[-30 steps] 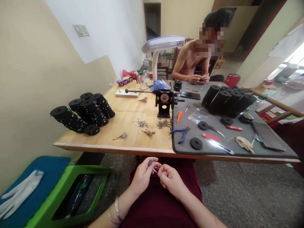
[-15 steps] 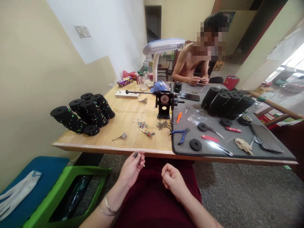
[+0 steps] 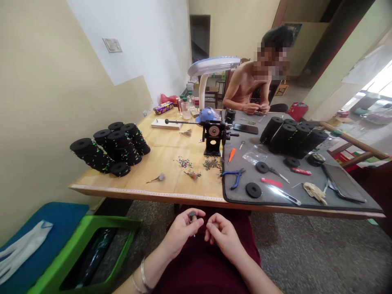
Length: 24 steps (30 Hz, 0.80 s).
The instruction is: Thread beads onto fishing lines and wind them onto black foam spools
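My left hand (image 3: 183, 230) is closed round a small dark grey piece (image 3: 191, 213), too small to name, held over my lap just off the table edge. A thin white tip shows below its fingers. My right hand (image 3: 223, 233) is just to the right, its fingertips pinched together; whatever they hold, if anything, is hidden. On the wood beyond lie a small bundle of thin pins (image 3: 192, 174), a second bundle with a grey tuft (image 3: 161, 177), a pile of coloured beads (image 3: 184, 162) and a pile of small metal pieces (image 3: 212, 163).
A black hand-crank winder (image 3: 213, 136) stands mid-table. Stacked black foam spools (image 3: 116, 143) stand left, more black spools (image 3: 286, 136) right. Blue pliers (image 3: 235, 177) and a foam disc (image 3: 253, 190) lie on the grey mat (image 3: 284, 192). Another person (image 3: 245, 87) sits across.
My left hand has moved right and slightly down with the small dark piece, closer to my right hand. My right hand's fingers have shifted from a loose fist into a pinch.
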Motion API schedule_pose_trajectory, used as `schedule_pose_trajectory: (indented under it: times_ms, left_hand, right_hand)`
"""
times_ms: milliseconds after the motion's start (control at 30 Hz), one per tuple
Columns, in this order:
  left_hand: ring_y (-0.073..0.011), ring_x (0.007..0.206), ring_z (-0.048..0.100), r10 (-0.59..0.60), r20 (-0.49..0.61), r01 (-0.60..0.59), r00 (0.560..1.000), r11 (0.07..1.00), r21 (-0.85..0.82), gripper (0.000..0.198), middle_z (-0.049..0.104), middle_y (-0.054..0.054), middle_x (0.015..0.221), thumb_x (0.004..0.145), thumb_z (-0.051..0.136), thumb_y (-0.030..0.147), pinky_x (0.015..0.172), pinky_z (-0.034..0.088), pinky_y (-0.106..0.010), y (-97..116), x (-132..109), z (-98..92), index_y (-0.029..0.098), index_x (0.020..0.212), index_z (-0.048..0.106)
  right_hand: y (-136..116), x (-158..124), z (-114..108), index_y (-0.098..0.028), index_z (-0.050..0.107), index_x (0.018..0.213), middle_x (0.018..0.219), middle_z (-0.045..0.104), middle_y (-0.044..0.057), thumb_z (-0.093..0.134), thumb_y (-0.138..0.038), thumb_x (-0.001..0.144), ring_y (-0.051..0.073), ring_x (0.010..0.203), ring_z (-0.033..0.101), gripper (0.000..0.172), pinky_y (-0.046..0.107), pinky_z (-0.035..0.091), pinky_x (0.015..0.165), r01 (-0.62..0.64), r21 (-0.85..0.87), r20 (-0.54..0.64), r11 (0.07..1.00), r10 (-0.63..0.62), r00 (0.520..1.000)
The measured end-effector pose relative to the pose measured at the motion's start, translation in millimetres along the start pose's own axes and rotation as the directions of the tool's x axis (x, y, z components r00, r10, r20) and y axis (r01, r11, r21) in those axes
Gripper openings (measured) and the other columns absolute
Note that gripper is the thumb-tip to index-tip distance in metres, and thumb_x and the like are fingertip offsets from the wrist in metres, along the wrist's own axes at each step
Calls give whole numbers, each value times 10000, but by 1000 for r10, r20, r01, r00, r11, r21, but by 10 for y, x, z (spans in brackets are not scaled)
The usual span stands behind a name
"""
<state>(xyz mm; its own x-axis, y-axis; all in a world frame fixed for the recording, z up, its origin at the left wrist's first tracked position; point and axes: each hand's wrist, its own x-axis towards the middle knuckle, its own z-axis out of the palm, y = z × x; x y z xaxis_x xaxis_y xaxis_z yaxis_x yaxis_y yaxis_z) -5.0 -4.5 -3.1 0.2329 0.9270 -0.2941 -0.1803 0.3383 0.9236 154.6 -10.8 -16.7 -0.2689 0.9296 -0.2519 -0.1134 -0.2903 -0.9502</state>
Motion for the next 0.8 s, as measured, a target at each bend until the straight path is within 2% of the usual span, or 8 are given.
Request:
schedule_pose_trajectory:
  times_ms: [133,267,333,467,533,600,733,800]
  left_hand:
    - [-65,474,306,30,-17,-28,999,995,96,252,423,59,543,742,677,379,465,249,-199,65,64,30,138,712,610]
    - [-61,460,292,44,-43,-41,998,998,55,266,397,70,522,731,683,391,456,242,-197,120,71,13,144,687,594]
    - [-55,452,286,51,-68,-50,996,998,24,270,396,74,525,722,691,391,452,238,-194,138,68,5,146,677,587]
    - [-57,447,296,63,-76,-56,995,994,91,269,398,74,516,735,679,393,448,232,-192,151,66,2,143,684,593]
    - [-65,448,312,64,-60,-53,996,985,166,255,406,72,502,760,654,389,450,243,-193,155,66,11,146,700,603]
    - [-79,467,357,95,-55,-78,994,964,255,240,452,57,511,775,635,378,468,276,-196,163,64,26,149,705,614]
    - [-126,549,482,226,-63,-174,972,874,454,220,579,3,577,788,612,342,539,359,-218,190,50,57,148,689,640]
    - [-144,570,519,254,-48,-192,966,831,522,217,612,-9,588,803,588,329,561,381,-226,207,40,70,151,693,644]
  right_hand:
    - [-40,-13,-13,-186,502,700,492,618,-24,619,-418,772,69,364,429,270,184,284,401,-25,-13,49,1000,25,998]
    - [-58,-15,-36,-176,525,729,510,632,-19,625,-447,768,61,355,428,291,165,216,348,-56,-3,79,998,56,995]
    - [-38,-4,-58,-171,536,739,533,645,-10,632,-464,763,65,372,459,310,154,225,341,-62,6,95,998,61,994]
    - [-37,36,-113,-156,601,843,772,716,68,651,-473,751,138,608,630,334,170,401,417,-66,26,71,997,64,995]
    - [-94,56,-124,-165,614,949,922,709,94,658,-466,751,189,803,655,364,211,487,501,-39,37,19,999,38,999]
    - [-171,75,-107,-181,600,1024,950,693,83,654,-460,762,204,879,642,387,238,523,556,-12,66,16,998,11,1000]
    - [-256,120,-19,-180,581,999,764,656,19,657,-471,755,155,679,635,387,239,517,532,-38,121,128,992,22,992]
    - [-239,141,15,-168,564,925,654,623,-11,652,-470,754,118,554,588,358,208,466,474,-45,94,137,995,32,990]
